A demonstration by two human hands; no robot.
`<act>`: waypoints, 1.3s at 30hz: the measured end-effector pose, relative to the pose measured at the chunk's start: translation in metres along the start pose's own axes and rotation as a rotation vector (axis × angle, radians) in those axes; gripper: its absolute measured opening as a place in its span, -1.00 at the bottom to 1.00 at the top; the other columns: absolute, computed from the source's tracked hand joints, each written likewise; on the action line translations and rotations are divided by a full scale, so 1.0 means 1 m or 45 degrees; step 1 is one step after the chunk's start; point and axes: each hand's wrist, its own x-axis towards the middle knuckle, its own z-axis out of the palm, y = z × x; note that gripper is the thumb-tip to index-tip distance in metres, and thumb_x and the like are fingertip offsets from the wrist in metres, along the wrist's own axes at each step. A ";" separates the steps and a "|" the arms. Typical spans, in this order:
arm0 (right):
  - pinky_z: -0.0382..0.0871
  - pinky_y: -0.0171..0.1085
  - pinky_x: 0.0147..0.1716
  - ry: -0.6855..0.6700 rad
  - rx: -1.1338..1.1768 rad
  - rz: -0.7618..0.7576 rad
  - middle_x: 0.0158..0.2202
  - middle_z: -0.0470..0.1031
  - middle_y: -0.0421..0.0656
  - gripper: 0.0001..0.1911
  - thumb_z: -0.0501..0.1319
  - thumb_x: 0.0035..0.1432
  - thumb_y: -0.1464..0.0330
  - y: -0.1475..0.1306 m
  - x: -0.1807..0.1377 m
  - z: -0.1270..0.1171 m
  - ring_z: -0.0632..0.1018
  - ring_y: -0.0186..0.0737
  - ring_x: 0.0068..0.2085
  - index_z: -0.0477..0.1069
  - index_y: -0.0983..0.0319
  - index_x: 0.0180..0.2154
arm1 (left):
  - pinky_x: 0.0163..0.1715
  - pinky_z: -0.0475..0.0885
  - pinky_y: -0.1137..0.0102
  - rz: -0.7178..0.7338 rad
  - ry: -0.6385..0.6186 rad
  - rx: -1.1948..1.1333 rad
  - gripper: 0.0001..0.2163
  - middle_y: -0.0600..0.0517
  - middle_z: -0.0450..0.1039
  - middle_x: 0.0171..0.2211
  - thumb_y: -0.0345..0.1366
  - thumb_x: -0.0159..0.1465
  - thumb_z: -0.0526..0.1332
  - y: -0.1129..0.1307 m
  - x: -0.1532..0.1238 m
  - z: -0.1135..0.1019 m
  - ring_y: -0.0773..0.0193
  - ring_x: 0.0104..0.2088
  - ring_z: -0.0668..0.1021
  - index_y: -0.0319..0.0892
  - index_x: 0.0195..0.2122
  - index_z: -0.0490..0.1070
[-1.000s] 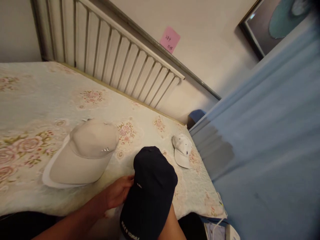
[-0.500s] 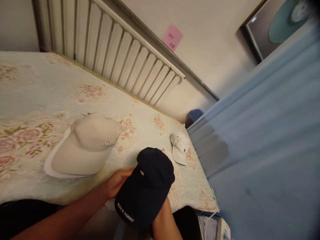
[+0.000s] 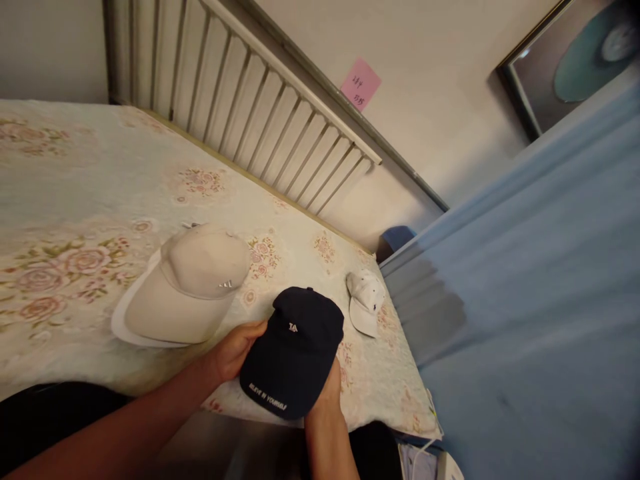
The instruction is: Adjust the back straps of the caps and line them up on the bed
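Note:
A dark navy baseball cap (image 3: 295, 353) is held up over the near edge of the bed, its brim towards me, with a small pale emblem on the front and white lettering along the brim. My left hand (image 3: 241, 348) grips its left side, thumb on top and the other fingers hidden beneath. On the right side my right hand (image 3: 330, 387) holds the cap from below; most of its fingers are out of sight behind it. To the left, a beige cap (image 3: 200, 287) with small metal marks lies on the bedspread. Further right rests a white cap (image 3: 367, 300) with a small dark logo.
The floral bedspread (image 3: 95, 180) covers the bed, backed by a slatted rail (image 3: 265, 100) along the wall. A blue curtain (image 3: 540, 300) hangs at the right. A pink note (image 3: 361, 85) and a framed picture (image 3: 575, 73) are on the wall. Bottom right, a white cable (image 3: 423, 450) shows.
The navy cap has turned a little and tipped, so its emblem and brim lettering face me more squarely. Both hands have moved slightly upward with it. The view has shifted a little left.

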 end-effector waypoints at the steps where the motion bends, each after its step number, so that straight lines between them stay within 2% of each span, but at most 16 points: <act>1: 0.43 -0.02 -0.04 -0.024 0.087 0.039 -0.19 0.58 -0.13 -0.69 0.09 0.23 0.16 -0.002 0.000 -0.001 0.55 -0.14 -0.09 0.48 0.19 -0.18 | -0.13 0.40 0.24 0.036 0.009 0.017 -0.73 -0.14 0.60 -0.22 -0.30 0.21 0.24 0.002 0.000 -0.001 0.04 -0.21 0.60 -0.27 -0.08 0.50; 5: 0.37 -0.02 0.06 -0.094 0.363 0.051 -0.26 0.64 -0.17 -0.75 0.23 0.08 0.17 -0.011 -0.002 -0.011 0.60 -0.12 -0.12 0.54 0.16 -0.26 | -0.16 0.41 0.26 0.118 0.014 0.090 -0.70 -0.14 0.57 -0.13 -0.34 0.22 0.24 0.006 -0.001 0.001 0.04 -0.18 0.59 -0.23 -0.01 0.46; 9: 0.34 -0.06 0.10 -0.121 0.323 0.114 -0.23 0.64 -0.14 -0.77 0.29 -0.01 0.37 -0.011 -0.003 -0.015 0.61 -0.14 -0.13 0.54 0.22 -0.23 | -0.10 0.39 0.24 0.118 -0.026 0.086 -0.66 -0.11 0.56 -0.11 -0.38 0.23 0.20 0.008 -0.004 0.007 0.01 -0.12 0.57 -0.24 0.05 0.41; 13: 0.29 -0.12 0.14 -0.177 0.312 0.151 -0.23 0.64 -0.10 -0.73 0.30 -0.08 0.46 0.000 -0.001 -0.016 0.60 -0.18 -0.13 0.54 0.27 -0.24 | -0.08 0.40 0.19 0.136 -0.042 -0.010 -0.59 -0.13 0.56 -0.11 -0.44 0.21 0.19 0.012 -0.004 0.003 0.02 -0.15 0.59 -0.23 0.11 0.35; 19: 0.25 -0.09 0.16 -0.257 0.248 0.085 -0.16 0.62 -0.13 -0.65 0.30 -0.09 0.48 0.014 -0.003 -0.020 0.59 -0.18 -0.10 0.51 0.23 -0.16 | -0.12 0.44 0.16 0.130 0.057 -0.039 -0.57 -0.16 0.57 -0.15 -0.44 0.20 0.20 0.017 -0.004 0.000 0.03 -0.18 0.61 -0.23 0.13 0.30; 27: 0.19 -0.09 0.20 -0.367 0.218 0.129 -0.08 0.58 -0.10 -0.57 0.29 -0.08 0.47 0.022 -0.006 -0.022 0.56 -0.16 -0.03 0.47 0.24 -0.08 | -0.15 0.45 0.14 0.120 0.131 -0.018 -0.65 -0.12 0.61 -0.29 -0.40 0.19 0.23 0.024 -0.007 0.003 0.05 -0.29 0.62 -0.26 0.03 0.37; 31: 0.26 -0.09 0.15 -0.386 0.182 0.115 -0.06 0.57 -0.09 -0.54 0.28 -0.06 0.47 0.027 -0.005 -0.025 0.55 -0.16 -0.03 0.44 0.24 -0.04 | -0.13 0.43 0.14 0.072 0.118 -0.049 -0.62 -0.12 0.61 -0.28 -0.36 0.21 0.23 0.023 -0.007 0.002 0.06 -0.30 0.62 -0.26 0.07 0.34; 35: 0.42 -0.23 -0.01 -0.394 0.184 0.121 -0.12 0.60 -0.14 -0.56 0.26 -0.02 0.52 0.032 0.000 -0.031 0.59 -0.25 -0.11 0.43 0.21 -0.04 | -0.11 0.40 0.14 -0.018 0.041 -0.079 -0.59 -0.13 0.61 -0.26 -0.31 0.25 0.19 0.022 -0.011 0.004 0.07 -0.32 0.62 -0.32 0.11 0.28; 39: 0.46 -0.27 -0.13 -0.420 0.180 0.150 -0.13 0.60 -0.14 -0.56 0.27 -0.01 0.52 0.035 0.007 -0.039 0.60 -0.27 -0.18 0.42 0.21 -0.04 | -0.13 0.40 0.15 -0.079 0.018 -0.064 -0.54 -0.14 0.61 -0.28 -0.28 0.25 0.20 0.022 -0.014 0.008 0.06 -0.32 0.62 -0.34 0.15 0.24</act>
